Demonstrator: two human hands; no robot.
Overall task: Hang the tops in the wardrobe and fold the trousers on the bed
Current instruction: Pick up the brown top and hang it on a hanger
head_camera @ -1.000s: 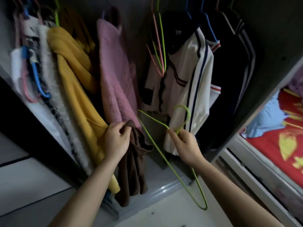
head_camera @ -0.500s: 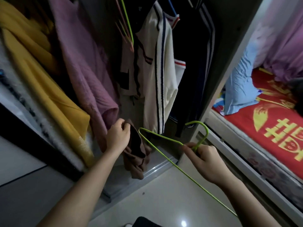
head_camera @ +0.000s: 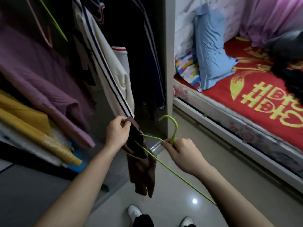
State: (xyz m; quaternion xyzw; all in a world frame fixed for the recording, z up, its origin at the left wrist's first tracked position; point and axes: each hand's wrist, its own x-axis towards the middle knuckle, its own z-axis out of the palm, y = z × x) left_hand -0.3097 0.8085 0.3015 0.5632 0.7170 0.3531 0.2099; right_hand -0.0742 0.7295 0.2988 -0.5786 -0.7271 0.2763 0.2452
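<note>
The rail of the wardrobe (head_camera: 167, 63) lies above the frame, so the clothes inside are seen only from mid-length down, and the dark items at its right end merge into shadow. A black heap (head_camera: 291, 63) on the bed (head_camera: 213, 115) is cut by the right edge; it may be clothing, but the view is too dim to say. The lower arm of the green hanger (head_camera: 176, 126) passes behind the person's right forearm.

Inside the wardrobe hang a purple garment (head_camera: 37, 82), a yellow one (head_camera: 24, 122) below it, and a white jacket with dark stripes (head_camera: 111, 76). To the right, the bed carries a red cover with gold lettering and a blue pillow (head_camera: 211, 51) propped near the wardrobe's side panel. Two white shoes (head_camera: 134, 212) show at the bottom on the pale floor (head_camera: 205, 161).

In front of the wardrobe's open lower corner, the left hand (head_camera: 117, 131) pinches the upper edge of a brown top (head_camera: 142, 171) between thumb and curled fingers; the top hangs limp below it. The right hand (head_camera: 182, 154) grips the hanger at the base of its hook, fingers closed round the wire, and the hanger's near tip meets the top's opening.
</note>
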